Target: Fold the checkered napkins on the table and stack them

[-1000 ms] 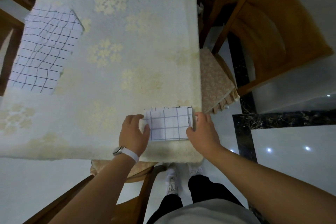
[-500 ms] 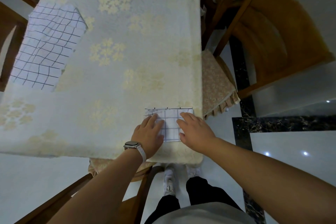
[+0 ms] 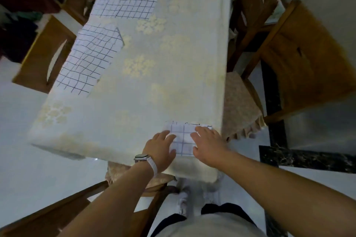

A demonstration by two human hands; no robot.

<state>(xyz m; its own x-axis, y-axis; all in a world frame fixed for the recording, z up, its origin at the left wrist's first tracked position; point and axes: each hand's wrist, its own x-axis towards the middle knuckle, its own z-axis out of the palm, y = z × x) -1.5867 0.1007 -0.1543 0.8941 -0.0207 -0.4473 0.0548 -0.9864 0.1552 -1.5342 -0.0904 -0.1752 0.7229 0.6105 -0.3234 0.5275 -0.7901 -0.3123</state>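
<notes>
A small folded checkered napkin (image 3: 183, 137) lies near the table's front right corner. My left hand (image 3: 160, 149) lies flat on its left side with straight fingers. My right hand (image 3: 209, 144) presses flat on its right side. Farther off on the left, an unfolded checkered napkin (image 3: 90, 57) is spread on the cloth, its left part hanging over the table edge. A second unfolded checkered napkin (image 3: 128, 2) lies at the far end.
The table (image 3: 169, 59) wears a pale cloth with flower patterns. Wooden chairs stand at the right (image 3: 300, 63), the left (image 3: 44, 57) and in front of me (image 3: 63, 213). A cushioned seat (image 3: 238, 106) sits by the right edge.
Both hands went from holding the folded napkin's side edges to lying flat on top of it. The view has swung, showing more of the table's left side.
</notes>
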